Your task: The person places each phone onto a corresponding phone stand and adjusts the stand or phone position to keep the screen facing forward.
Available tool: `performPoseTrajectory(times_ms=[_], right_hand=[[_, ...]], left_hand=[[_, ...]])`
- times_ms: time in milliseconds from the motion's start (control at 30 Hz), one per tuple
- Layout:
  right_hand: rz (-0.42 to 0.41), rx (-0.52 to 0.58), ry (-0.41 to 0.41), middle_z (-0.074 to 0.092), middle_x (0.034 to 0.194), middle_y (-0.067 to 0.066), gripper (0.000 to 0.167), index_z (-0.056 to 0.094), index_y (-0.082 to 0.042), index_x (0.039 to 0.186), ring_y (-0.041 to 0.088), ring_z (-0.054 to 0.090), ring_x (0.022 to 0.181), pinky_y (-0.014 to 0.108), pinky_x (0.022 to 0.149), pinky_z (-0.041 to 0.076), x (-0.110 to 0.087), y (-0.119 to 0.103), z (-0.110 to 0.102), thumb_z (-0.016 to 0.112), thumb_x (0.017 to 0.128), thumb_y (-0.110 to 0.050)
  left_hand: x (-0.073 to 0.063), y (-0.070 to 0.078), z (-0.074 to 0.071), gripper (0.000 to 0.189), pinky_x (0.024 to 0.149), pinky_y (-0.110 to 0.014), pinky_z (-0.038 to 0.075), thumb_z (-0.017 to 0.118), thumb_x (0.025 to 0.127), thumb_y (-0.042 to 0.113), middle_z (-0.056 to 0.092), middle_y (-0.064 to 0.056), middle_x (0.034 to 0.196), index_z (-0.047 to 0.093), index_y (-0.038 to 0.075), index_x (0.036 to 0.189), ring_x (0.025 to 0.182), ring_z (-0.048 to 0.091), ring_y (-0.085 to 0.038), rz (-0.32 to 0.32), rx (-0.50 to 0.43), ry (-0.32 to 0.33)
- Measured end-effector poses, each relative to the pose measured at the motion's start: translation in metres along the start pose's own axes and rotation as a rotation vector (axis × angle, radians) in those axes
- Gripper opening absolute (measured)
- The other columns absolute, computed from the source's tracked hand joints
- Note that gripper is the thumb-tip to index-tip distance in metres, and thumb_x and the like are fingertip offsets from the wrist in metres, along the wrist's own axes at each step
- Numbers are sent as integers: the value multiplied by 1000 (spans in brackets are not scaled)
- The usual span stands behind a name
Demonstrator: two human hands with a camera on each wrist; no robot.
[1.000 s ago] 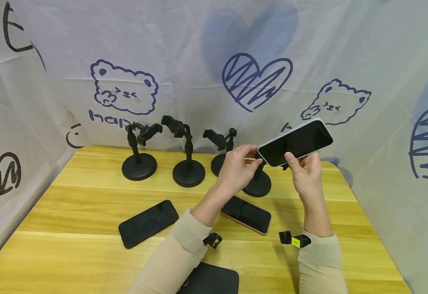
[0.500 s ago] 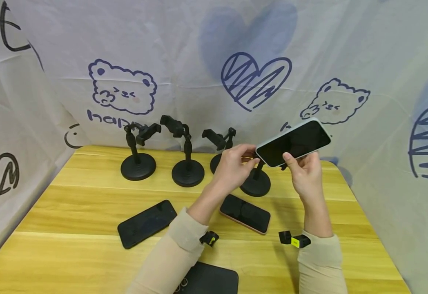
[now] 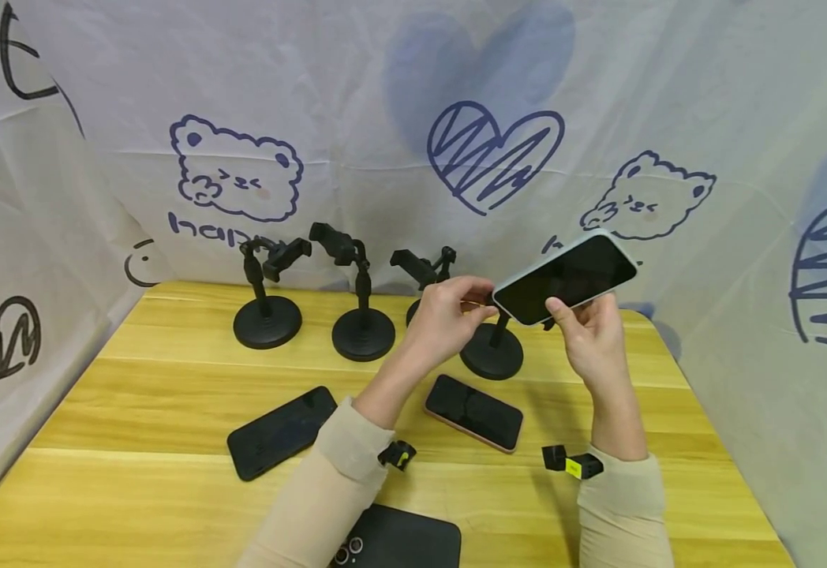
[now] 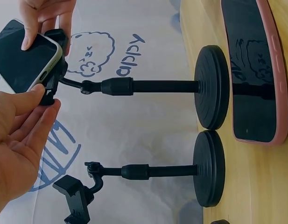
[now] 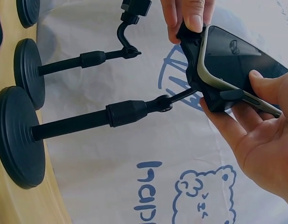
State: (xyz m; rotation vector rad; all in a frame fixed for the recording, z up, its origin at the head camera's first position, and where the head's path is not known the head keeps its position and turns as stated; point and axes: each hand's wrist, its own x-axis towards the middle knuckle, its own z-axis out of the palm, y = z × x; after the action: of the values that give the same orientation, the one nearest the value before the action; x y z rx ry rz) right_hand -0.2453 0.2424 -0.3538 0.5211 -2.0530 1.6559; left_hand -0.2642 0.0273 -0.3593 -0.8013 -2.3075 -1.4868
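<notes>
Phone [image 3: 577, 276], one, tilted, at the clamp [image 5: 213, 97] of a stand [image 3: 492, 353], right hand [image 3: 591, 335] gripping it, left hand [image 3: 445, 315] pinching the clamp; may slip if released while unevenly seated.

The head camera looked forward and down across the desk [image 3: 172, 379]; the wrist cameras looked from closer, turned sideways opposite ways, both taking in the hands [image 3: 442, 319], phone [image 3: 566, 276] and stand [image 3: 492, 355].
</notes>
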Motion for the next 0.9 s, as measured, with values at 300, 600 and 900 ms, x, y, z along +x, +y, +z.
performPoseTrajectory(times_ms=[300,600,900], right_hand=[[-18,-119,-64,38,65,3,19,51,8,117,13,33,44,31,42,29,-1,-4,-4,62,102,4],[-11,-230,-115,53,72,11,22,51,6,121,12,43,50,27,44,34,-4,-10,-5,62,102,2],[89,-275,-167,60,128,24,40,41,7,140,34,65,119,10,83,50,-4,-18,-2,57,104,4]], left_hand=[[2,1,-5,23,80,-17,58,74,97,5,74,-9,108,72,1,120,95,72,-18,-47,-1,-44],[2,2,-10,23,79,-18,58,74,96,6,73,-8,109,71,2,119,94,72,-17,-59,14,-73],[0,-1,-6,24,84,-21,58,72,98,9,73,-7,111,71,4,122,98,71,-17,-79,8,-66]])
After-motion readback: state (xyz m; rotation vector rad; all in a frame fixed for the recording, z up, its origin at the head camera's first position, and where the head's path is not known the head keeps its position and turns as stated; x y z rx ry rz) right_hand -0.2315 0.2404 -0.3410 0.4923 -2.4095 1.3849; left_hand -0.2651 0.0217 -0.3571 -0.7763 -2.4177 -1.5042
